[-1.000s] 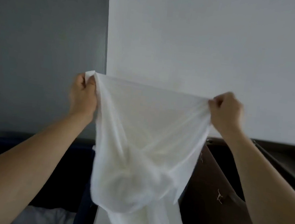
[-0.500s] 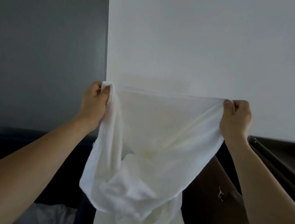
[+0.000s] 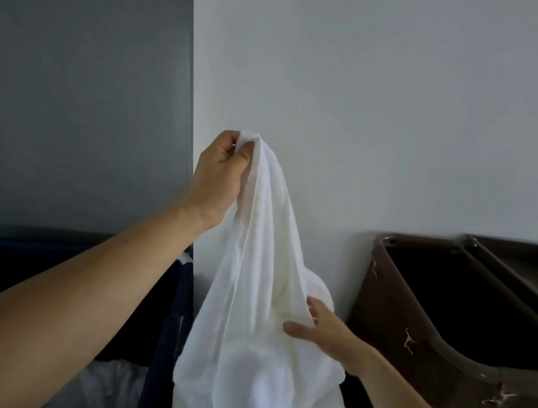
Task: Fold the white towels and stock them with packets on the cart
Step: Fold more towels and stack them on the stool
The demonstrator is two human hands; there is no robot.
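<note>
Head view: you're dangling the white towel (image 3: 249, 302) from your left hand (image 3: 220, 178), which is pinching its top corner.
Your right hand (image 3: 323, 334) is gripping a lower fold, thumb in front. The soft, thin cloth is bunching into a rounded pouch beside the brown bin (image 3: 415, 321). Earlier both hands were stretching the top edge wide; the right has dropped.
</note>
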